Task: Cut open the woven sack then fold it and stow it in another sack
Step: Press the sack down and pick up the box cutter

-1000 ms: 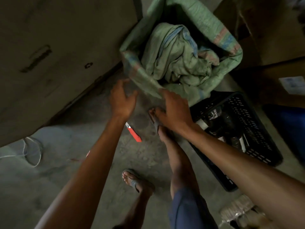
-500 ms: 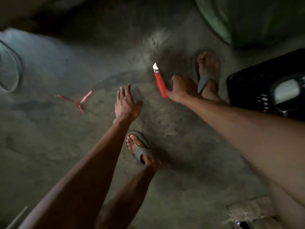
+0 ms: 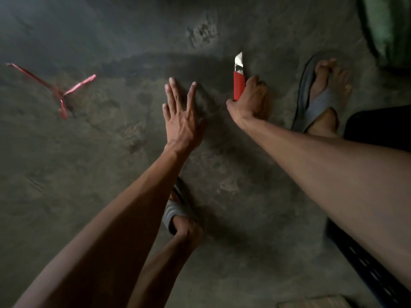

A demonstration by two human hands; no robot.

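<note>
A red utility knife with its blade out lies pointing away from me on the concrete floor. My right hand grips the knife's handle end, fingers curled round it. My left hand hovers over the bare floor just left of the knife, fingers straight and spread, holding nothing. Only a strip of the green woven sack shows at the top right corner; what is in it is out of view.
A red plastic strap scrap lies on the floor at the left. My feet in grey sandals stand at the right and lower middle. A black slotted crate fills the right edge. A pale flat block sits at the bottom edge.
The view dropped from the sack to the floor. Both hands left the sack's rim; my right hand reached the red knife and closed on its handle, while my left hand spread open beside it.
</note>
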